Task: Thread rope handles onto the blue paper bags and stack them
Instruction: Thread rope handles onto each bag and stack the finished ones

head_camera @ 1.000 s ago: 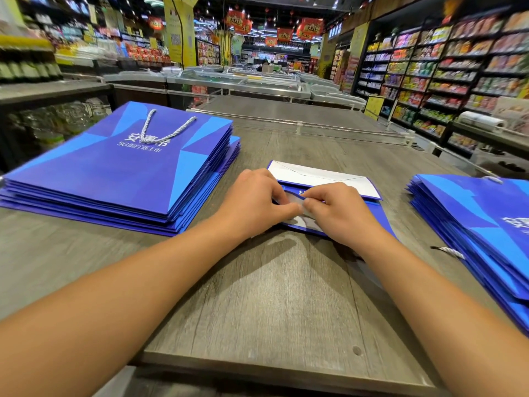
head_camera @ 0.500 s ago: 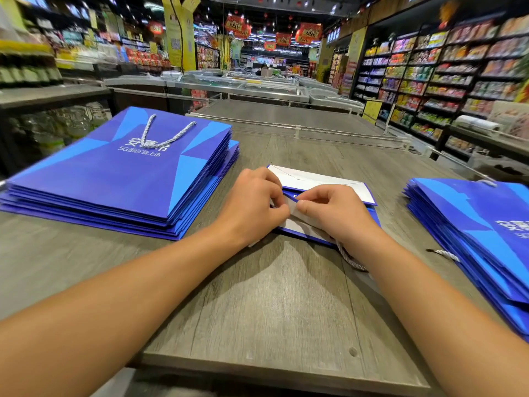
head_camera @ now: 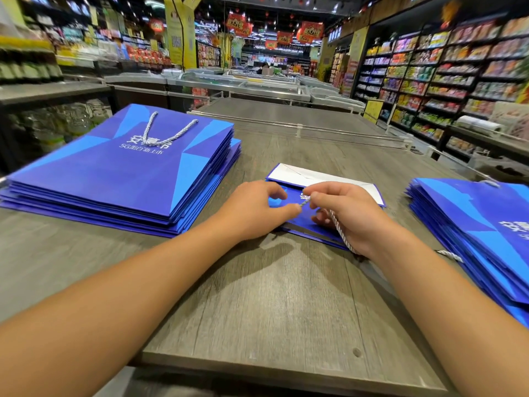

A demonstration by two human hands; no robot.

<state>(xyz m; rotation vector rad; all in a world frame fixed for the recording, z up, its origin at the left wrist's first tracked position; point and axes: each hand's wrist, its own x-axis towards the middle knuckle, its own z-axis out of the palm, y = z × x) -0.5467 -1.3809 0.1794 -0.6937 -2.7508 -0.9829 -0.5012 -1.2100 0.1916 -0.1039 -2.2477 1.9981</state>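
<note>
Threading a rope at mid-table

Pinching the white rope (head_camera: 336, 224), the right hand (head_camera: 347, 213) and left hand (head_camera: 259, 209) meet over a flat blue bag (head_camera: 297, 222) at the table's (head_camera: 272, 296) middle. Finished stack (head_camera: 123, 173) lies at its left edge, another stack (head_camera: 481, 224) at its right.

a grey wood-grain table (head_camera: 274, 305), stocked shelves (head_camera: 446, 78) to the right, chest freezers (head_camera: 243, 84) behind, red banners (head_camera: 309, 31) overhead
</note>
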